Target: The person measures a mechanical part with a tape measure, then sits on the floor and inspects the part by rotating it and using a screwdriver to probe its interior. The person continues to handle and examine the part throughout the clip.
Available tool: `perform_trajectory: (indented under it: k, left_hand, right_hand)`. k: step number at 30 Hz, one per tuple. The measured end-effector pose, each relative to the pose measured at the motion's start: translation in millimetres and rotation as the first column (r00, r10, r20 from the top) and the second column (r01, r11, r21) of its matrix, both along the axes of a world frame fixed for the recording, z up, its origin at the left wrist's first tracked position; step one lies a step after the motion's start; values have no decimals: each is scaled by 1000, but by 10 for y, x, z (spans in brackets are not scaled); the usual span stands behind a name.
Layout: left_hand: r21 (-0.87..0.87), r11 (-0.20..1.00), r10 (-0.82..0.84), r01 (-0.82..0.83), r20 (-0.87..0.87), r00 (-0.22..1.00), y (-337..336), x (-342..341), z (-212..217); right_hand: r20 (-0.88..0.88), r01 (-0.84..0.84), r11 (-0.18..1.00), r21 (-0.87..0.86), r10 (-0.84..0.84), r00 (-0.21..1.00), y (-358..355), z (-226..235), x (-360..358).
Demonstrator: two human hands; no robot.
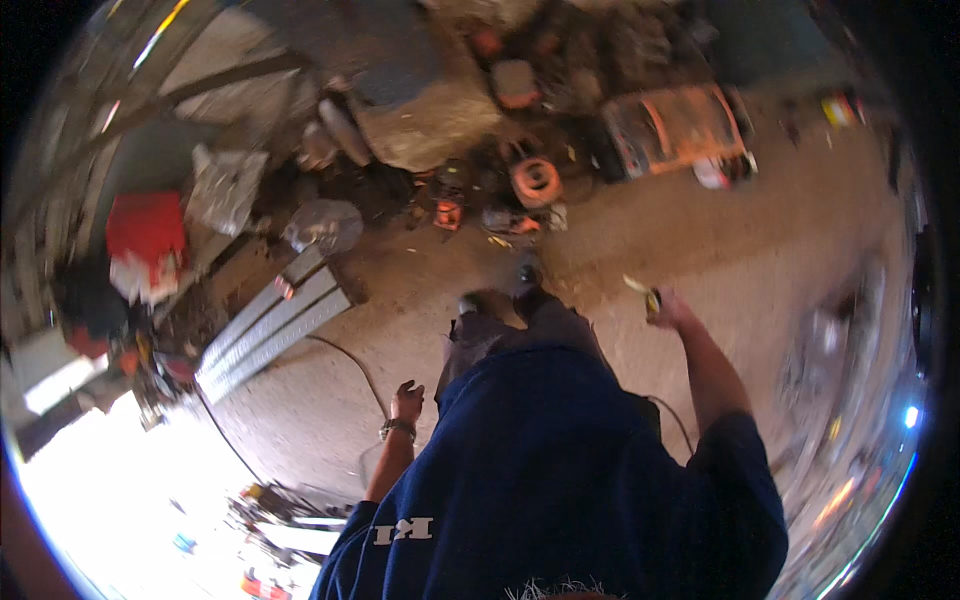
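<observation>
My right hand point(664, 309) is held out to the right of my legs, its fingers closed round a small yellow-and-dark hand tool point(653, 300). A pale, narrow end of this tool sticks out toward the upper left; blur hides its exact kind. Low at my left side hangs my left hand point(407, 402), fingers loosely apart and nothing visible in them. A wristband point(398, 429) circles that wrist. Close by the left hand, a dark hose or cable point(360, 368) curves along the floor.
Long grey metal bars point(275, 325) lie to the left, near a red box point(147, 238). Ahead of my feet are an orange ring-shaped part point(536, 182), other orange pieces and a rusty orange frame point(680, 128). Another cable point(675, 420) runs at my right.
</observation>
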State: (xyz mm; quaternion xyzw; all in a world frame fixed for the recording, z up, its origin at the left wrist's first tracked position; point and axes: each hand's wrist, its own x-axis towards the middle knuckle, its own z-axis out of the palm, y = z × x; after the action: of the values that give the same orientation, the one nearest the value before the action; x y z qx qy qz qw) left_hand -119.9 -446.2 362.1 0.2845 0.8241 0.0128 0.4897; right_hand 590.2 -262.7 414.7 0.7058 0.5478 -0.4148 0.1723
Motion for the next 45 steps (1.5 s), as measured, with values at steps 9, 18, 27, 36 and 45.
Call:
perform_trajectory:
  k: [9,18,27,36,45]
  left_hand:
    - [71,918,396,-391,-69,916,-1208,-90,206]
    - [-71,806,591,-588,28,806,-3110,-569,-278]
    - [262,574,819,-776,-167,549,-4062,-2309,-42]
    - [339,327,945,-882,-118,305,-3764,-2452,484]
    - [-110,-338,940,-935,-89,-330,-3871,-1718,475]
  right_hand:
    - [25,-148,984,-95,151,988,347,266,-461]
    - [226,-471,877,94,442,868,1066,1025,-3207]
    - [52,-799,600,29,798,601,819,1276,-6263]
    - [136,-899,430,-83,899,417,1400,956,-8518]
    - [115,-998,5,-64,993,-2,1345,617,-11689]
